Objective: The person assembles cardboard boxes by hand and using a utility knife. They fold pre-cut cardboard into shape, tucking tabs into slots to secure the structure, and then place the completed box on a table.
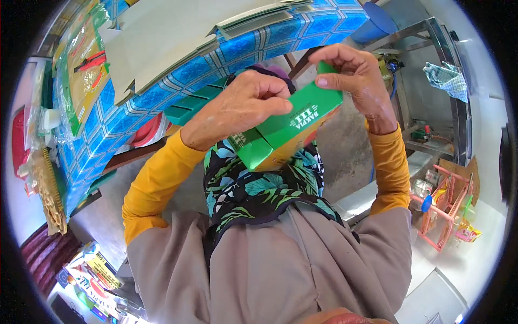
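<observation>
Over my lap I hold a small green and yellow cardboard box (294, 127), tilted, with white print on its green side. At its left part my left hand (243, 105) is closed, the fingers curled down behind the upper edge and the thumb along the green side. My right hand (353, 81) pinches a green end flap at the box's upper right corner between thumb and fingers. The far side of the box and most of my left fingertips are hidden.
Ahead stands a table with a blue checked cloth (270, 46), bearing flat grey cardboard sheets (167, 38). A red cutter (90, 62) lies on plastic-covered packaging at its left. A blue bucket (373, 24), a metal frame (450, 92) and an orange rack (445, 210) stand to the right.
</observation>
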A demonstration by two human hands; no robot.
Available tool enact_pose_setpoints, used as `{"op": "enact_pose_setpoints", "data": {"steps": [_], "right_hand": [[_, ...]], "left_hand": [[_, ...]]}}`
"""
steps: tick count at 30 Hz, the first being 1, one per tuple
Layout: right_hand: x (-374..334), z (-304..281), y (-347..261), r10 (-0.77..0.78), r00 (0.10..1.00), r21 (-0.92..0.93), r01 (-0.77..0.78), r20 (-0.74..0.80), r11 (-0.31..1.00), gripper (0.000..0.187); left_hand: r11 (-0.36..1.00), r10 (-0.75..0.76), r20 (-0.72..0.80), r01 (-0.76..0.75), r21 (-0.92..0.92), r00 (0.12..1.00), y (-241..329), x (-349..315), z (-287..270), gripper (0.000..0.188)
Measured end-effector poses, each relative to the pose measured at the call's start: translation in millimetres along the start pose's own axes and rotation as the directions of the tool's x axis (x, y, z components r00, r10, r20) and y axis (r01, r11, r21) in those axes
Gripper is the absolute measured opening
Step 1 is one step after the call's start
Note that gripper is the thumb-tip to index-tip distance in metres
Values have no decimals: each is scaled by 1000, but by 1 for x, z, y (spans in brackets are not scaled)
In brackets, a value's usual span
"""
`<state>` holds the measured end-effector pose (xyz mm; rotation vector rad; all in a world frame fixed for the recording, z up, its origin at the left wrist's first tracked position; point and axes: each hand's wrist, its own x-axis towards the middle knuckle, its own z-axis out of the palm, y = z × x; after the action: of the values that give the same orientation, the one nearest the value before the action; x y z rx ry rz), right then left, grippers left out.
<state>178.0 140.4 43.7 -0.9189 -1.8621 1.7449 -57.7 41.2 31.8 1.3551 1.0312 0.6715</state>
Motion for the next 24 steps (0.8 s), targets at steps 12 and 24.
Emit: {"op": "enact_pose_setpoints", "data": {"steps": [12, 24], "right_hand": [[-18, 17, 42, -188, 954, 116, 220, -234, 969, 25], [-16, 28, 28, -433, 867, -491, 496, 246, 716, 26]], "left_hand": [[989, -147, -114, 144, -29, 983, -46, -5, 24, 15], [959, -250, -105, 231, -162, 963, -56, 0, 34, 10]]}}
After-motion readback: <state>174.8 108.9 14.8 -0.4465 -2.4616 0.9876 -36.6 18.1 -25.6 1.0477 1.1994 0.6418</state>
